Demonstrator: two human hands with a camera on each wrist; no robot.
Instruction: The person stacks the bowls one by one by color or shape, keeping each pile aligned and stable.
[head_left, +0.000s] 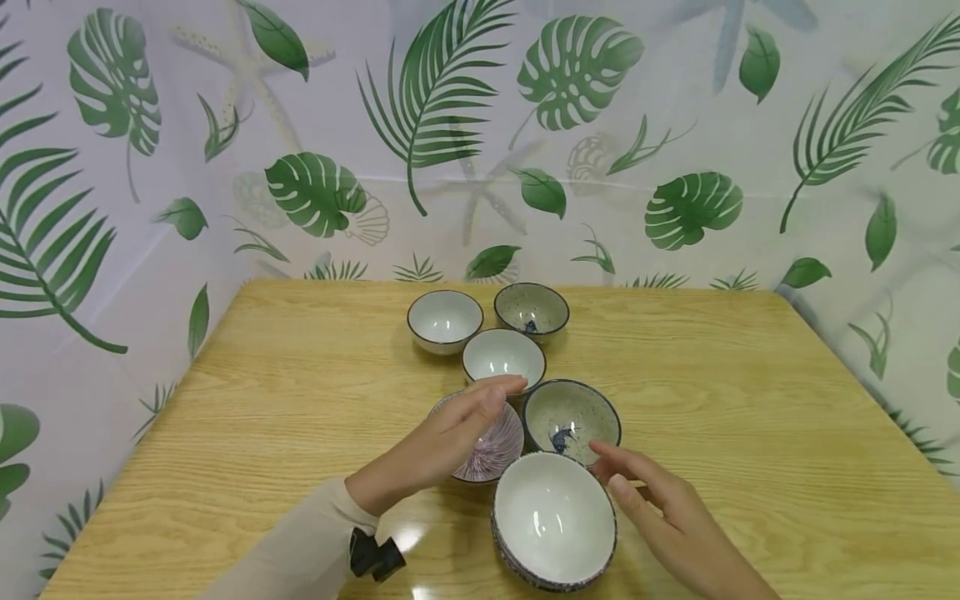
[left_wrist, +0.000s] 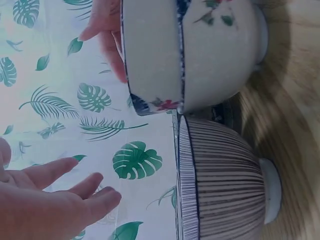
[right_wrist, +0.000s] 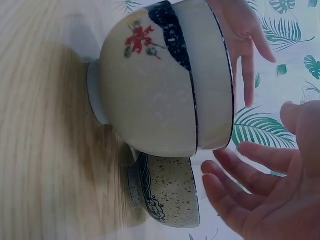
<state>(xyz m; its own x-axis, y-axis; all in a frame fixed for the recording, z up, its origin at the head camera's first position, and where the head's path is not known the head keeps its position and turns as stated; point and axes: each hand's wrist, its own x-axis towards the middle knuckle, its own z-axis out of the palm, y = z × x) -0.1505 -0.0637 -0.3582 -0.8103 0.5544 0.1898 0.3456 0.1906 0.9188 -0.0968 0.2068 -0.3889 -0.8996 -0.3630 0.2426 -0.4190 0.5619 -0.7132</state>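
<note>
Bowl stack [head_left: 555,517]: nearest item; two nested bowls show, white inside, red flower on the lower one's outer wall. Upper bowl's rim stands above the lower rim. Standing on its foot, mouth up; round, so no long axis in plan. Lies between the hands, nearer the right.
Right grip [head_left: 667,508]: released, fingers loosely bent, thumb apart, just right of the stack's rim. Contact cannot be told. Fingers point left and away.
Left grip [head_left: 453,433]: released, holding nothing; fingers extended above the striped bowl, pointing right and away. Stack is to its right and nearer the body.
Striped bowl [head_left: 498,450]: upright, just beyond the stack to the left, partly hidden by the left hand.
Blue-figured speckled bowl [head_left: 573,408]: upright, just beyond the stack, right of the striped bowl.
Middle white bowl [head_left: 502,354]: upright, behind those two.
Rear pair: white bowl [head_left: 444,317] left, speckled bowl [head_left: 531,310] right, mouths up, slight gap between.
Tabletop [head_left: 300,392]: wide margins left and right of the cluster; far edge just behind the rear pair.
Backdrop [head_left: 427,100]: leaf-printed, rising beyond that edge.
</note>
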